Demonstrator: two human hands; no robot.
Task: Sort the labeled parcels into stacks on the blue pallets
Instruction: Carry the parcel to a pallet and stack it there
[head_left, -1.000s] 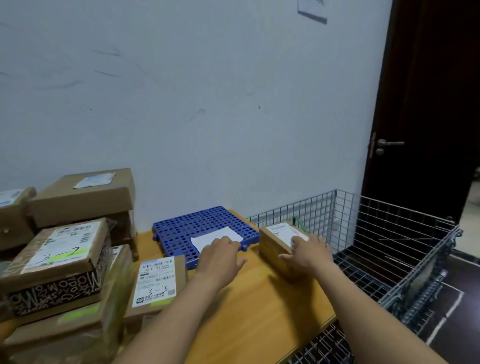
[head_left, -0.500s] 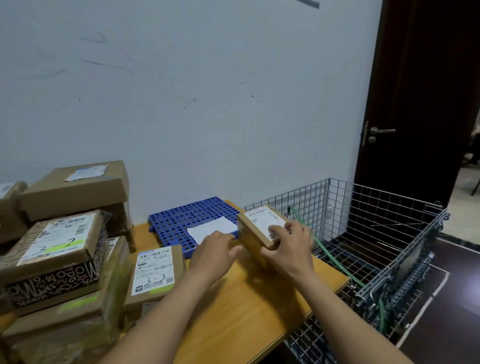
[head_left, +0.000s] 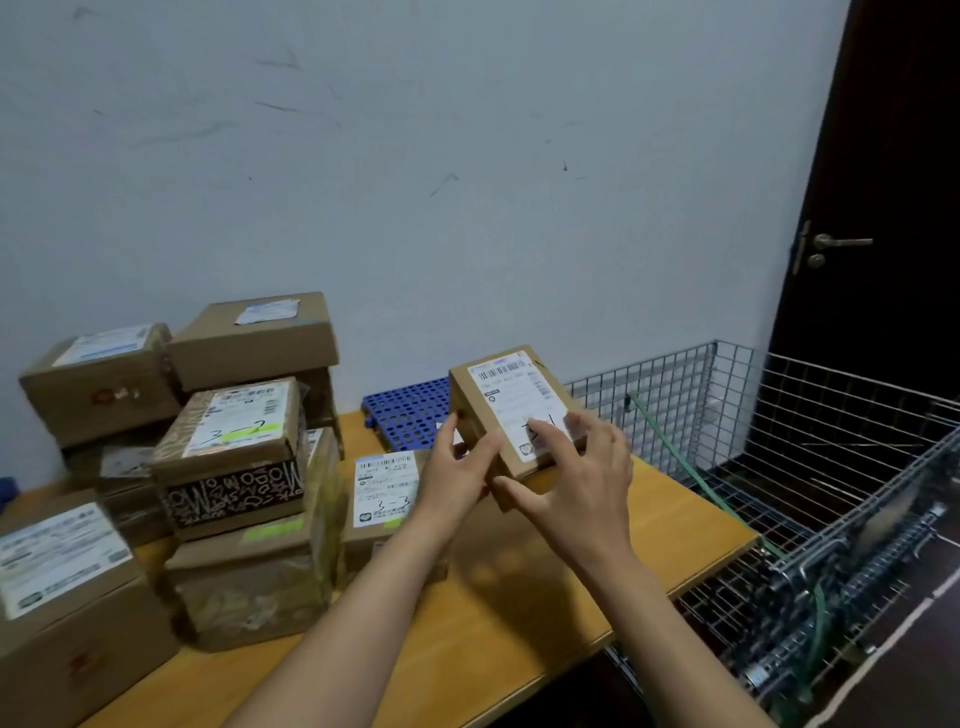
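A small brown parcel (head_left: 506, 397) with a white shipping label is lifted off the wooden table (head_left: 519, 597) and tilted so its label faces me. My left hand (head_left: 457, 470) grips its left side. My right hand (head_left: 576, 478) holds its lower right edge, thumb underneath and fingers over the label. Behind the parcel lies a blue pallet (head_left: 408, 413), partly hidden. A flat parcel marked "3-3" (head_left: 384, 488) lies on the table just left of my left hand. A parcel marked "3-2" (head_left: 234, 431) tops a stack further left.
Several more brown boxes (head_left: 254, 338) are stacked at the left against the wall. A wire mesh cage (head_left: 810, 467) with a green strap stands right of the table. A dark door (head_left: 883, 208) is at far right.
The small parcel has gone from standing on the table near the cage to being lifted and tilted toward me. My left hand left the pallet's paper and took hold of the parcel.
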